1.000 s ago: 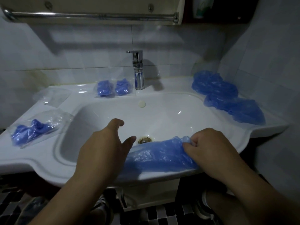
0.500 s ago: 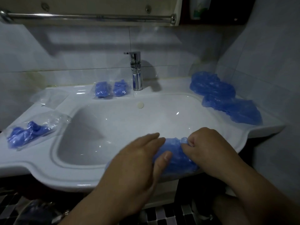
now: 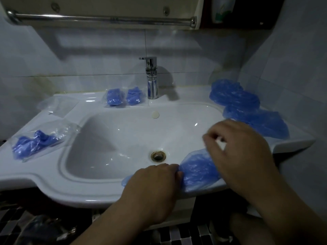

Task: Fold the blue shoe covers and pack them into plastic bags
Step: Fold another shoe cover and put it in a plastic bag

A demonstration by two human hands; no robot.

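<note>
Blue shoe cover now doubled over — left hand grips the fold, right hand just released, loose-fingered above it.

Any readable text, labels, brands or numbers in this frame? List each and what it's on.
None legible.
Bottle at upper right: greenish label, too dark and blurred to read.
Faucet, packed bags beside it, sink: no print visible.
</note>
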